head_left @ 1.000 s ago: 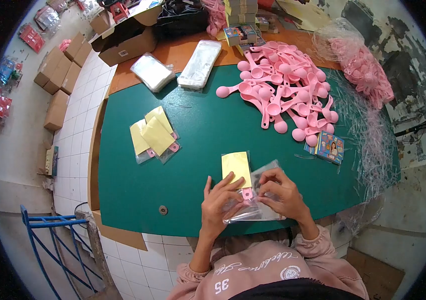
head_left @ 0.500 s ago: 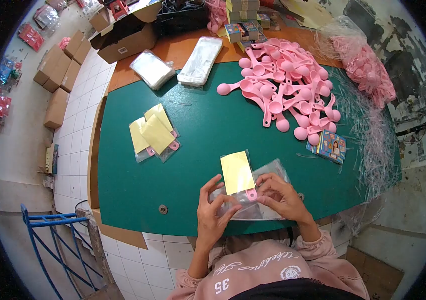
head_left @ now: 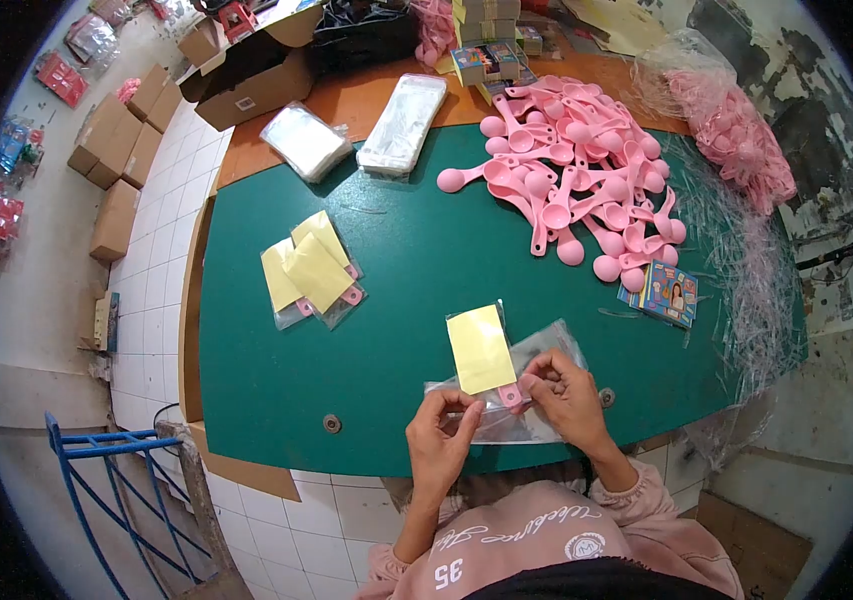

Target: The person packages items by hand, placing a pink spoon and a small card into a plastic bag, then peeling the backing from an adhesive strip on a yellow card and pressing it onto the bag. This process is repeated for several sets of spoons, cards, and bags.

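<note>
In front of me a yellow card (head_left: 481,350) sits in a small clear plastic bag (head_left: 502,310), with the handle of a pink measuring spoon (head_left: 510,395) sticking out below the card. My left hand (head_left: 441,435) pinches the bag's lower left edge between thumb and index finger. On the other side, my right hand (head_left: 568,402) has its fingertips closed on the bag beside the spoon handle. More clear bags (head_left: 536,425) lie flat under both hands. The spoon's bowl is hidden behind the card.
Several bagged yellow cards with pink handles (head_left: 321,270) lie to the left. A heap of pink spoons (head_left: 576,160) and printed cards (head_left: 671,295) are at the right. Two stacks of clear bags (head_left: 401,125) stand behind. Plastic scraps (head_left: 746,300) line the right edge.
My left thumb and index finger have come together at the bag's lower edge, where they were apart before. The view has shifted slightly; the right hand stays at the bag's right side.
</note>
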